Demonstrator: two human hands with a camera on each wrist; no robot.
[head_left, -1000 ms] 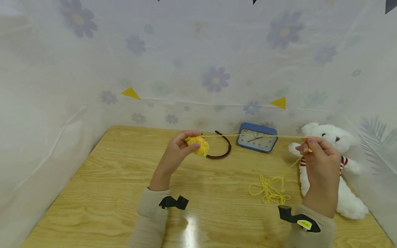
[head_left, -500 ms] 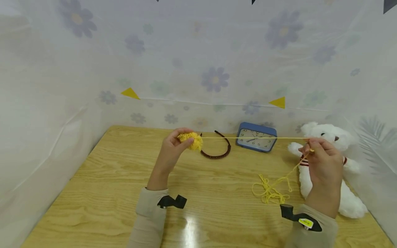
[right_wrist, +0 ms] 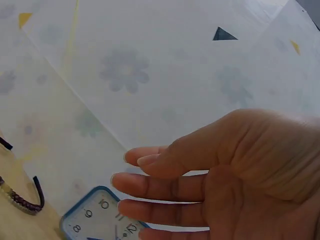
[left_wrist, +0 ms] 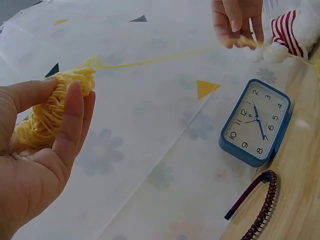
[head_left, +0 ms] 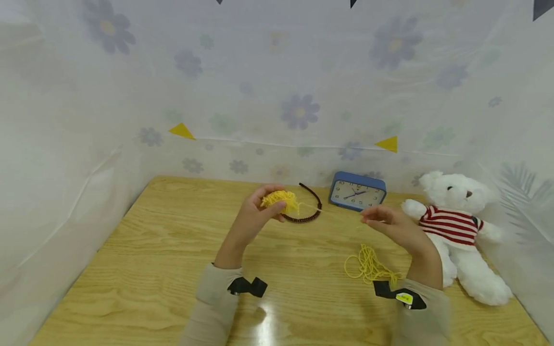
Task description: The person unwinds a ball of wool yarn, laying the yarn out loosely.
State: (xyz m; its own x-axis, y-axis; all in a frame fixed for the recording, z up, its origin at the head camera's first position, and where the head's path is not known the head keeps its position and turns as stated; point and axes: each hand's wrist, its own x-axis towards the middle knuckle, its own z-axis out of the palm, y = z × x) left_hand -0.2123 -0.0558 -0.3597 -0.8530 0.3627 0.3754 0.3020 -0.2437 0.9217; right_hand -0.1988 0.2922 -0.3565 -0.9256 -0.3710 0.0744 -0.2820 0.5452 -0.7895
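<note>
In the head view, my left hand (head_left: pixel 255 216) grips a small ball of yellow yarn (head_left: pixel 280 201), thumb on the near side. The left wrist view shows the wound yarn (left_wrist: pixel 52 107) between thumb and fingers. A strand (left_wrist: pixel 150 61) runs from it towards my right hand (left_wrist: pixel 240 25), with yellow near those fingertips. In the head view my right hand (head_left: pixel 398 228) hovers above the loose yarn (head_left: pixel 371 265). Its fingers (right_wrist: pixel 160 187) are nearly straight in the right wrist view, thumb close to the index finger; no yarn shows between them there.
A blue alarm clock (head_left: pixel 358 191) stands at the table's back edge. Left of it lies a dark brown beaded headband (head_left: pixel 305 219). A white teddy bear (head_left: pixel 452 226) in a striped shirt sits at the right. A flower-patterned sheet (head_left: pixel 259 72) hangs behind the wooden table (head_left: pixel 143 269).
My right hand has come left towards the ball, and its fingers have loosened. The once taut strand is slack, and the lifted yarn has dropped to the pile. My left hand has shifted slightly right.
</note>
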